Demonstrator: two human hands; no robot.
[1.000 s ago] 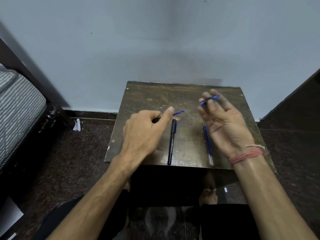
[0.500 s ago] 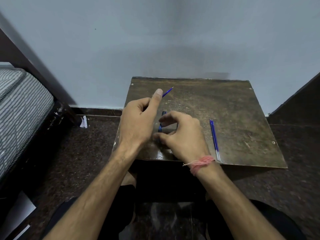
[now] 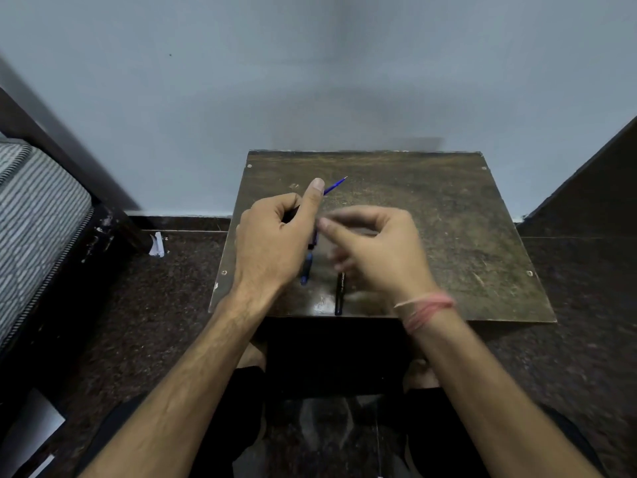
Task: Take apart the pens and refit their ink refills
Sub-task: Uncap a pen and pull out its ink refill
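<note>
My left hand (image 3: 272, 239) is closed around a dark pen barrel, and a blue ink refill (image 3: 336, 185) sticks out past my raised thumb toward the wall. My right hand (image 3: 375, 251) is blurred and hovers just right of the left. Its fingers are loosely curled, the index finger points at my left thumb, and I see nothing in them. A short blue pen part (image 3: 306, 270) lies on the small wooden table (image 3: 455, 236), partly under my left hand. A black pen (image 3: 339, 294) lies near the front edge, its upper end hidden by my right hand.
The table stands against a pale wall. A striped mattress on a dark bed frame (image 3: 38, 215) is on the left, and dark furniture (image 3: 593, 181) rises on the right. A white paper scrap (image 3: 157, 244) lies on the dark stone floor.
My right hand brought the blue part from the right over to the left, set it down by my left hand, and has lifted. The loose blue refill at the right is out of sight.
</note>
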